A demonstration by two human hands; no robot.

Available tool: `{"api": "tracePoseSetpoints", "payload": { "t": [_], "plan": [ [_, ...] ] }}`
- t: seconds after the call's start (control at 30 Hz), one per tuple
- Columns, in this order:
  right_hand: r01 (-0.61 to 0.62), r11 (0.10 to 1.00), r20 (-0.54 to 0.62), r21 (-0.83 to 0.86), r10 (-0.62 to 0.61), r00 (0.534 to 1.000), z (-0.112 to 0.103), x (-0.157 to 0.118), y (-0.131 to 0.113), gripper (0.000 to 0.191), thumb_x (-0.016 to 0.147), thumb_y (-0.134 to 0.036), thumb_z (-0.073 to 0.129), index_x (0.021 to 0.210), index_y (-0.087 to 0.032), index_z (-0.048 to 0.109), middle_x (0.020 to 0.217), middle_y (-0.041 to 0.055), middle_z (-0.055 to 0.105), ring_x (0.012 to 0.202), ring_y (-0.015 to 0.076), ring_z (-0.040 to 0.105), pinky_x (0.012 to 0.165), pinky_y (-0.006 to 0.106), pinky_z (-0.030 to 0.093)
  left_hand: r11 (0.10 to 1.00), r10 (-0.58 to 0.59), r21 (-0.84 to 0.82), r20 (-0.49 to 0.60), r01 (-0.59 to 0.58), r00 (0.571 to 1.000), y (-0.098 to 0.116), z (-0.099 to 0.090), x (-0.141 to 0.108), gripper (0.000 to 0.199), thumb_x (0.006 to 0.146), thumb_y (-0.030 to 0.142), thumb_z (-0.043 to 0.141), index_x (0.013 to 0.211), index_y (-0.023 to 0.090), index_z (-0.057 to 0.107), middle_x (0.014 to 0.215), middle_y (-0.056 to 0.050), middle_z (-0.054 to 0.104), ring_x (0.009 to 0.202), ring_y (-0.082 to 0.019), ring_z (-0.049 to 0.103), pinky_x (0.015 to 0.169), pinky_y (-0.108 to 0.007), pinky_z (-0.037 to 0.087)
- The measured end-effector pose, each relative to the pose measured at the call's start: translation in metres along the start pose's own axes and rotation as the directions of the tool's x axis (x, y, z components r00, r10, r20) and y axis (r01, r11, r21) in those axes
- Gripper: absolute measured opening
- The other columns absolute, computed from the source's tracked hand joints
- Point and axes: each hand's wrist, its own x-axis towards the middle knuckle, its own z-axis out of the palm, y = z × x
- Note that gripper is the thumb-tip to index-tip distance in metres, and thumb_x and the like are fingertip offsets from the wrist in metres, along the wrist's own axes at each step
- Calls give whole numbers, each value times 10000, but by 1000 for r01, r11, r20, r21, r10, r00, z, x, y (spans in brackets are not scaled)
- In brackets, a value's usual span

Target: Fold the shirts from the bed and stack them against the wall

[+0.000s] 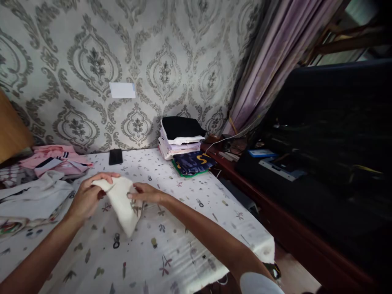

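Between my hands hangs a cream-white piece of cloth [124, 208], partly folded, with a small dark print near its right side; its exact kind does not show. My left hand [90, 194] grips its upper left corner, fingers curled over the top. On the other side, my right hand [145, 192] pinches the right edge between thumb and fingers. The cloth's lower point droops over the patterned white sheet [180, 237] that covers the bed or table.
Behind stands a stack of folded clothes [182, 130], with a folded navy garment [194, 161] in front. Loose pink clothing [58, 159] and white clothing [39, 196] lie left. A black phone [115, 157] is near the wall. A dark wooden edge [260, 200] borders the right.
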Motion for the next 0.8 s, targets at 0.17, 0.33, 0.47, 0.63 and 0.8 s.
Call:
{"api": "tracePoseSetpoints", "payload": {
  "t": [0.17, 0.33, 0.47, 0.63, 0.8],
  "plan": [
    [-33, 722, 40, 691, 8, 999, 27, -36, 6, 631, 822, -648, 675, 1230, -167, 642, 1220, 112, 710, 1099, 230, 663, 991, 374, 507, 929, -65, -348, 183, 127, 981, 27, 31, 4, 130, 655, 228, 685, 654, 186, 562, 957, -74, 767, 971, -308, 706, 783, -391, 572],
    [-79, 579, 6, 811, 127, 992, 26, -70, 14, 458, 881, -532, 665, 1144, -156, 668, 1026, 85, 768, 920, 197, 705, 964, 354, 523, 854, -94, -464, 308, 236, 947, 19, 55, 1, 185, 675, 252, 714, 649, 188, 541, 977, -75, 759, 1057, -311, 692, 839, -412, 571],
    [-107, 535, 12, 838, 178, 984, 17, -86, 16, 383, 872, -397, 704, 1137, -126, 657, 928, 70, 767, 812, 178, 711, 905, 340, 545, 818, -114, -498, 347, 286, 931, 6, 70, 4, 199, 695, 246, 702, 636, 189, 520, 1007, -72, 755, 1083, -291, 684, 894, -415, 566],
    [-55, 519, -18, 853, 134, 991, 4, -106, 15, 412, 747, -226, 785, 1112, -89, 650, 891, 88, 766, 748, 182, 721, 818, 325, 574, 819, -220, -466, 284, 335, 933, -13, 81, 3, 262, 678, 212, 758, 922, 200, 664, 1198, -74, 713, 1133, -262, 670, 879, -348, 584],
    [259, 595, -391, 761, 101, 915, -35, -128, 18, 418, 702, -168, 779, 1094, -136, 636, 927, 73, 772, 808, 210, 738, 839, 359, 604, 862, -350, -306, 220, 405, 911, -54, 65, -15, 333, 682, 294, 817, 970, 199, 681, 1116, -99, 728, 1090, -287, 689, 786, -350, 610]
  ]
}}
